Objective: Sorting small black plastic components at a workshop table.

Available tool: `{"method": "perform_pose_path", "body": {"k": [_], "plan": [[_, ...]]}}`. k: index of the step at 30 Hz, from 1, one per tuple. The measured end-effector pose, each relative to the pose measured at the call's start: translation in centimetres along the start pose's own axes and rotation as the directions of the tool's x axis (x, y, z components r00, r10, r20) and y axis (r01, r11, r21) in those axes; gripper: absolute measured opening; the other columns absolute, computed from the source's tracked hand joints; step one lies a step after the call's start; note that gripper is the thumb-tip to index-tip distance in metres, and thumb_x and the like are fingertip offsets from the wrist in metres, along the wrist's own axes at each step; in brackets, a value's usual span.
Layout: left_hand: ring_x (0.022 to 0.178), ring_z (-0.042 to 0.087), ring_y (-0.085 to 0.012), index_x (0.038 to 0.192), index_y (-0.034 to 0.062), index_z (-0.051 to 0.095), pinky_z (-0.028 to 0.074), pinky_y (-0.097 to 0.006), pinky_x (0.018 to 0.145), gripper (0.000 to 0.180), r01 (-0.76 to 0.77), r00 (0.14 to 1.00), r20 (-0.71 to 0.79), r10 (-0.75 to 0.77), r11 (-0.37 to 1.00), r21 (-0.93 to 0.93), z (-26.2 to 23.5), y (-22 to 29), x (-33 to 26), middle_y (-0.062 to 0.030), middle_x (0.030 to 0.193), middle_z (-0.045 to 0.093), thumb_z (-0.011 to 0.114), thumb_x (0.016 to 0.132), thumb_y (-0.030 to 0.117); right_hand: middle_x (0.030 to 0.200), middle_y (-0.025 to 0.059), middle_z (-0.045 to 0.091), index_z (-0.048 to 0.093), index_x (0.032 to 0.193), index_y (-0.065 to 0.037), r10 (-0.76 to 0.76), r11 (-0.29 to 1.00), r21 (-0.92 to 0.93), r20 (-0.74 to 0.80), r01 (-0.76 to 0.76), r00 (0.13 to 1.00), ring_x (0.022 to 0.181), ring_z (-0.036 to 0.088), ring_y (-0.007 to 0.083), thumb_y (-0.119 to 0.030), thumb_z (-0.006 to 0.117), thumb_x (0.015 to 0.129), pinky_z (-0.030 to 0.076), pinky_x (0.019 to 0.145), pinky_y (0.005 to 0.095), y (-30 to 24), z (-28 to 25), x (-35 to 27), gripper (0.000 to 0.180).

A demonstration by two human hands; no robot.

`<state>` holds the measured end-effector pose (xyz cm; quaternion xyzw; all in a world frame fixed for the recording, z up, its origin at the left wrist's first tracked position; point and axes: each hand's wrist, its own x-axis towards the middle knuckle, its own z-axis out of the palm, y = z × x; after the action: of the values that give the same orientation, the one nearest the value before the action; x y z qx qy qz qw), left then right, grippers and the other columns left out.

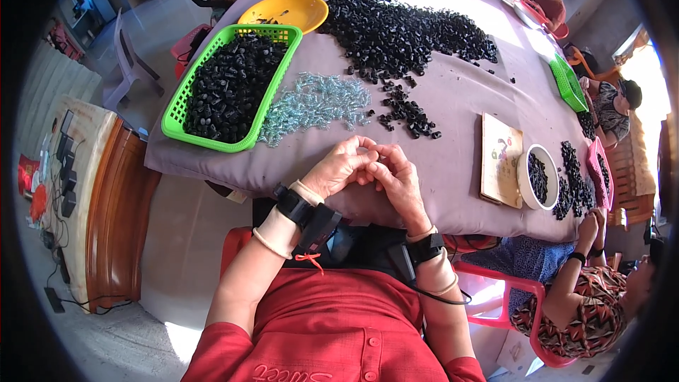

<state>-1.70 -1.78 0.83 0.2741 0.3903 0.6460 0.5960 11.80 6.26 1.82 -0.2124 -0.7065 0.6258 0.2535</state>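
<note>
The small clear, bluish vial-like pieces [315, 102] lie in a loose heap on the tabletop [456, 170], left of its middle and a little in from the near edge. From the fingers they are ahead and to the left, so the left hand [339, 170] is the nearer one. The heap's long axis runs roughly sideways, while single pieces point in mixed directions.

Just beside its right end is a small cluster of black cap-like pieces [409, 113], almost straight ahead of the right hand [401, 180] and nearer to that one. This cluster slants from far left to near right.

Both hands are over the near edge of the tabletop, fingertips meeting between them, fingers bent inward. Whether they are clamped on a piece I cannot tell; anything there is too small or hidden.

Left of the vial-like pieces, along the left edge, is a green perforated basket [205, 143] full of black pieces, with a yellow plate [311, 13] at its far end. A larger black heap [403, 35] spreads farther up the tabletop. Toward the right edge lie a booklet [501, 163] and, just beside it, a white bowl [525, 177].
</note>
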Motion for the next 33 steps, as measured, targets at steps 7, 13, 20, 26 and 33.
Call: {"method": "perform_pose_path", "body": {"k": [7,13,20,26,33], "plan": [[0.062,0.050,-0.0067,0.107,0.0070,0.047,0.041,-0.018,0.055,0.025,0.015,1.000,0.025,-0.015,1.000,0.010,0.2,0.2,-0.3,0.0012,0.076,0.053,0.056,0.088,0.020,0.070,-0.0030,0.055,0.055,0.113,-0.003,-0.018,1.000,-0.023,0.007,0.018,1.000,0.058,0.046,0.0020,-0.011,0.060,0.084,0.039,0.052,0.0163,0.1,0.0,-0.1,0.030],[0.064,0.051,-0.0078,0.109,0.0079,0.044,0.042,-0.019,0.057,0.027,0.002,1.000,0.030,-0.001,1.000,-0.024,0.1,-0.2,-0.1,0.0000,0.080,0.053,0.057,0.087,0.019,0.068,-0.0023,0.054,0.056,0.104,-0.002,-0.023,0.999,0.025,-0.014,0.023,1.000,0.059,0.049,0.0023,-0.013,0.058,0.086,0.040,0.051,0.0166,0.4,0.0,-0.1,0.021],[0.066,0.052,-0.0088,0.108,0.0067,0.043,0.045,-0.021,0.060,0.030,0.000,0.999,0.053,0.004,0.997,-0.074,0.1,-0.2,-0.1,-0.0013,0.083,0.053,0.061,0.084,0.015,0.068,-0.0013,0.054,0.056,0.097,-0.003,-0.041,0.999,-0.030,-0.067,0.039,0.997,0.060,0.051,0.0035,-0.016,0.056,0.088,0.042,0.051,0.0171,0.1,0.7,0.1,0.015],[0.065,0.054,-0.0096,0.107,0.0056,0.046,0.046,-0.021,0.060,0.025,-0.033,0.994,-0.107,0.028,0.998,-0.044,0.4,-0.4,-0.5,-0.0045,0.080,0.057,0.057,0.086,0.014,0.077,0.0016,0.054,0.057,0.094,-0.001,0.073,0.996,0.045,-0.027,-0.072,0.997,0.062,0.056,0.0064,-0.016,0.058,0.087,0.043,0.048,0.0191,-0.7,-0.1,1.0,0.016],[0.062,0.056,-0.0088,0.103,0.0065,0.050,0.045,-0.019,0.054,0.016,-0.019,0.994,-0.105,0.005,0.990,-0.140,0.2,-0.8,-0.2,-0.0104,0.083,0.062,0.053,0.089,0.014,0.091,0.0161,0.054,0.058,0.088,-0.004,-0.315,0.642,-0.765,-0.216,0.040,0.924,0.080,0.056,0.0345,-0.013,0.057,0.080,0.046,0.066,0.0424,1.3,-1.7,5.3,0.012]]}}
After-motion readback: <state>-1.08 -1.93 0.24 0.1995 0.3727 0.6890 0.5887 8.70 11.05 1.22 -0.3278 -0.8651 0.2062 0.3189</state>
